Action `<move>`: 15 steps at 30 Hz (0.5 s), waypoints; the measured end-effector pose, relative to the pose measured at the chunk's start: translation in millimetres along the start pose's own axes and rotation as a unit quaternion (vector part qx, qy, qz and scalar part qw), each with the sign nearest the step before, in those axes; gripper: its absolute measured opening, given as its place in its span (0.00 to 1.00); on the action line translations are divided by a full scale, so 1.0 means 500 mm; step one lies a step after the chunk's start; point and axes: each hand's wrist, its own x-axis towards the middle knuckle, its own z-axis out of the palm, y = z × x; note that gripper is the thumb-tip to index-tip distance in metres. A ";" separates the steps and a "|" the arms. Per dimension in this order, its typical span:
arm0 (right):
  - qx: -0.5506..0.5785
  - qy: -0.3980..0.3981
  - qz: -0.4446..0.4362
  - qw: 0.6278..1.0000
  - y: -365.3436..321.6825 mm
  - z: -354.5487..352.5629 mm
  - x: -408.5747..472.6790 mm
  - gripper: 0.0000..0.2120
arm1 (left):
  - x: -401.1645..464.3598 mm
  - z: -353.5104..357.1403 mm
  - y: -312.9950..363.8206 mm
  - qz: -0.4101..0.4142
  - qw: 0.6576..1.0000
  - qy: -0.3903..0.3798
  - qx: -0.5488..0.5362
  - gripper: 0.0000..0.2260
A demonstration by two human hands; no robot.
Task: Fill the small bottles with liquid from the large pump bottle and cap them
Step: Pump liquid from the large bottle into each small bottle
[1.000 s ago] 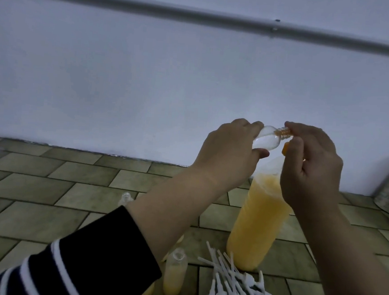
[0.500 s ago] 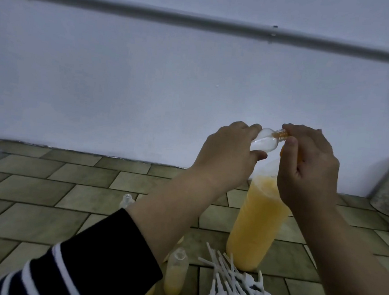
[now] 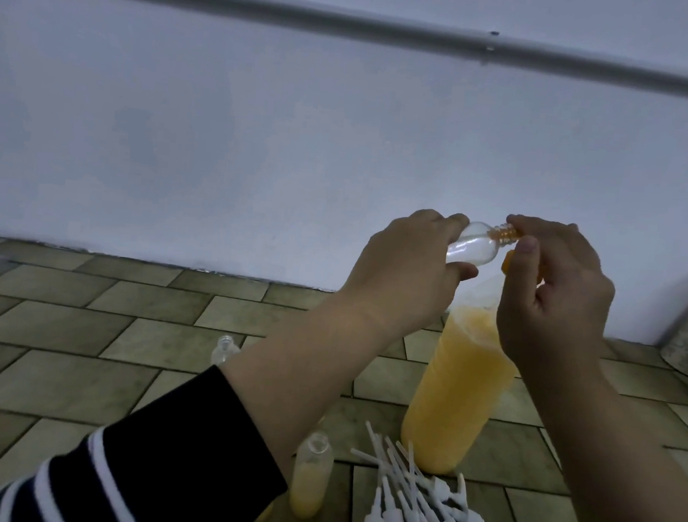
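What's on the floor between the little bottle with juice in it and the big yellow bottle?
In the head view, white pump caps lie in a pile between the small bottle and the big bottle.

- The right hand [image 3: 553, 294] now shows its thumb tip beside the small bottle [image 3: 195, 224]'s threaded neck, where earlier the fingers covered it.
- More of the orange nozzle [image 3: 508, 260] shows below that thumb, centre right of the frame.
- The left hand [image 3: 405, 265] tilts the bottle slightly flatter.
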 end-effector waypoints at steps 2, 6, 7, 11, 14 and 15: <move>0.009 -0.013 0.000 1.000 -0.003 -0.003 0.006 0.23 | -0.002 -0.003 -0.003 -0.006 1.000 -0.004 -0.002 0.21; 0.009 -0.027 -0.016 0.999 -0.016 -0.016 0.030 0.24 | 0.006 -0.019 0.001 0.001 1.000 0.000 0.002 0.20; 0.007 -0.022 -0.019 1.000 -0.018 -0.017 0.032 0.24 | 0.008 -0.022 0.002 0.002 1.000 0.003 0.002 0.20; -0.006 -0.010 -0.009 1.000 -0.011 -0.010 0.024 0.24 | 0.009 -0.020 0.004 0.005 1.000 0.004 0.001 0.21; -0.020 -0.003 -0.010 1.000 -0.004 -0.001 0.006 0.23 | 0.003 -0.011 0.004 0.005 1.000 -0.003 0.004 0.21; -0.024 -0.004 -0.009 1.000 -0.005 0.000 0.000 0.23 | 0.001 -0.008 0.004 0.002 1.000 -0.008 0.006 0.21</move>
